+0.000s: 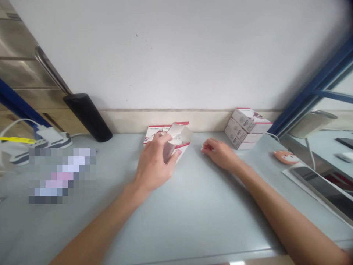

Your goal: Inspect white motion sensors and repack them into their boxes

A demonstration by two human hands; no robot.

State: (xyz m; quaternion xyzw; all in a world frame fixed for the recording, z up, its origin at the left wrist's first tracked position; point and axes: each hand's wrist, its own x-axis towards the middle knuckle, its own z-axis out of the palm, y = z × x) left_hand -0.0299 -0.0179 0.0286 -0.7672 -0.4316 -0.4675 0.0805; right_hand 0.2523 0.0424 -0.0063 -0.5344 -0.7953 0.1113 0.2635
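A pale grey-blue tabletop runs up to a plain white wall, with a blue metal frame on the right edge of view.

Far left of the grip, a white power strip with cables sits by a yellow strip; a blurred-out patch lies in front of it. Nearer, a black cylindrical handle end on a steel bar leans down to the table at the wall.

The left hand is clamped on a small white-and-red cardboard box: fingers wrapped over its near side, thumb on the right face. The box's end flap stands open, pointing up and away from the palm; its long axis runs from the hand toward the wall. Just behind it, touching or nearly so, lies a second flat box of the same kind. Print on both is too small to read.

Right of the grip, close by, the right hand rests on the table, fingers curled together around something small and white; I cannot tell what. It is the nearer free hand to the open flap.

Further right, a stack of three matching boxes stands at the wall, then a small orange fox-faced object and a dark tablet.
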